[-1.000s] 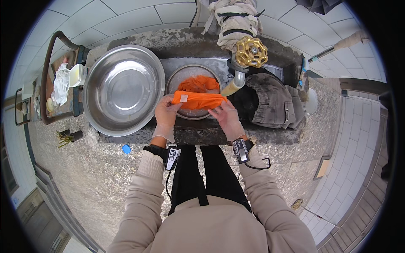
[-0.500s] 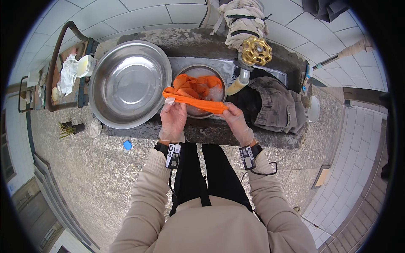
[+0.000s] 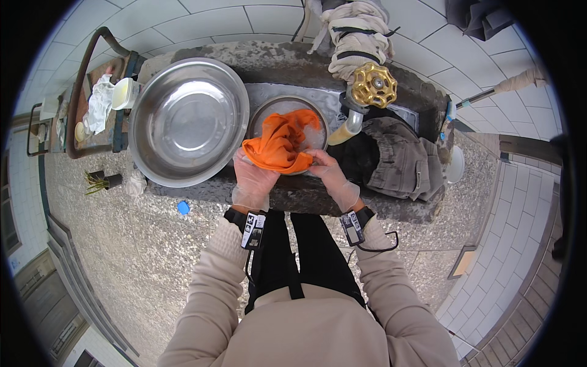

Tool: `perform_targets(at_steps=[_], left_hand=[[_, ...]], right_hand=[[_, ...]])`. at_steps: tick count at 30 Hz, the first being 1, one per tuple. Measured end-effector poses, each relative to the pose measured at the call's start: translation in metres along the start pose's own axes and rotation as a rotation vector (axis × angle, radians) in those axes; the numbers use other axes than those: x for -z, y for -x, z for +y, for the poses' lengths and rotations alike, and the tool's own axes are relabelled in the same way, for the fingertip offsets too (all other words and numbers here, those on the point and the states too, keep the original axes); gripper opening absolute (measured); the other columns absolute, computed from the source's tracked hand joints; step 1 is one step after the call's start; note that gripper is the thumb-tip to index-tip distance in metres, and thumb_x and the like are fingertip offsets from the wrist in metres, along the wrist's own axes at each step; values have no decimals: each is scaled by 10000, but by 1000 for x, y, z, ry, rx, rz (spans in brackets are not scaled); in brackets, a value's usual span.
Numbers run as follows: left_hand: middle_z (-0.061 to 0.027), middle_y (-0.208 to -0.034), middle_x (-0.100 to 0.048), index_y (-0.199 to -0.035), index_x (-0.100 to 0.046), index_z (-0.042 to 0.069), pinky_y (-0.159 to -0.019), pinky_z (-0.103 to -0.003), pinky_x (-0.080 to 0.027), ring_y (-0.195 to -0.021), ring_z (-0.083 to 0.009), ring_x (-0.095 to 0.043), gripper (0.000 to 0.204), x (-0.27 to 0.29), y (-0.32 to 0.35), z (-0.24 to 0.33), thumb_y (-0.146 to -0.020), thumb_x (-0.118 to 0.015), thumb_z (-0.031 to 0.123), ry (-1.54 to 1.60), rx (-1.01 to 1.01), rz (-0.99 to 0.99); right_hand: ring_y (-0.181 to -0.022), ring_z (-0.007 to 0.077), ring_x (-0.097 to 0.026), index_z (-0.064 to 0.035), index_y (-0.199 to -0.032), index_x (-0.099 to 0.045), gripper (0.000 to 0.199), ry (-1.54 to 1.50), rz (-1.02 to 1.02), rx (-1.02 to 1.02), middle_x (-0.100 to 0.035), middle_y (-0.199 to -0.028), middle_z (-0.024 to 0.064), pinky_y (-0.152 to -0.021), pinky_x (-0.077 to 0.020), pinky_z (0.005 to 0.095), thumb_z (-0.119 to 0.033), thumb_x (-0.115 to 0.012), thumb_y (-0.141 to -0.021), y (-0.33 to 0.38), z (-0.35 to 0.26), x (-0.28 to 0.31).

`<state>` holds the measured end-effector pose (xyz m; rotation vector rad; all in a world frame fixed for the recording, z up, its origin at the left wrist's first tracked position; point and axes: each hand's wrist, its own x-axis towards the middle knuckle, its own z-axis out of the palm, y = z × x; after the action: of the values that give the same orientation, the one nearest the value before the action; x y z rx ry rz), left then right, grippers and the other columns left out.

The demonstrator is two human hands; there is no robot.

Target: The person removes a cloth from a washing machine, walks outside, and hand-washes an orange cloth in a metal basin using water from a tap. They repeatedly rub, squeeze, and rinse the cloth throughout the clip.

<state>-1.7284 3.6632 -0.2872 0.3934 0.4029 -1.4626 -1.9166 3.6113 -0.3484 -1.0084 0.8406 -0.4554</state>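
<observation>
The orange cloth (image 3: 278, 144) is all crumpled folds, gripped between the left hand (image 3: 252, 181) and right hand (image 3: 335, 176), over the metal basin (image 3: 273, 107). Long axis kinda slants from the left hand away and rightward.

Wearing clear gloves (image 3: 250, 198) over fingers (image 3: 323, 160), likely plastic; behind fingers: black wrist straps (image 3: 235, 217), cabled modules (image 3: 253, 231), ribbed beige cuffs (image 3: 224, 246).

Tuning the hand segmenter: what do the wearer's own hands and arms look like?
Left hand and right hand: thin, clear plastic gloves, loose at the wrist. Arms: long beige fabric sleeves, ribbed at the left cuff. Each wrist: black strap, small rectangular device with black and pale markings, thin black cable.
</observation>
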Motion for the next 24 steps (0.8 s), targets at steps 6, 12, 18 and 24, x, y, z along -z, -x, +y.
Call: perform_targets(at_steps=[6,12,18,24], left_hand=[[-163,-1136,-531,-1058,-517,-1,-960,-439,-371,-1073,-302,-495,392,-20,-9,11,-800,-423,279,-70,45,110],[-182,-1225,-472,-1202,-423,-25,-962,-450,-355,-1104,-305,-473,593,-37,-26,12,-864,-380,459,-177,158,109],[-183,-1164,-511,-1110,-485,-19,-941,-460,-369,-1072,-301,-493,684,-39,-28,15,-832,-388,598,-230,341,-55],[-135,-1046,-556,-957,-512,37,-865,-395,-433,-960,-264,-543,598,-16,-44,45,-817,-424,612,-635,86,160]], right_hand=[[-1164,196,-403,-116,-1232,-439,559,23,44,117,-444,-1229,58,-958,-344,323,97,-433,-715,-30,-9,-8],[-1195,242,-373,-77,-1301,-331,642,467,168,421,-405,-1278,115,-988,-308,337,25,-537,-701,-72,-17,-15],[-1122,250,-458,-47,-1272,-404,546,233,-16,13,-463,-1228,161,-967,-332,282,45,-462,-738,-81,-25,3],[-844,63,-496,-45,-1142,-480,266,-94,122,180,-545,-951,0,-739,-396,206,-166,-432,-910,-50,-31,21]])
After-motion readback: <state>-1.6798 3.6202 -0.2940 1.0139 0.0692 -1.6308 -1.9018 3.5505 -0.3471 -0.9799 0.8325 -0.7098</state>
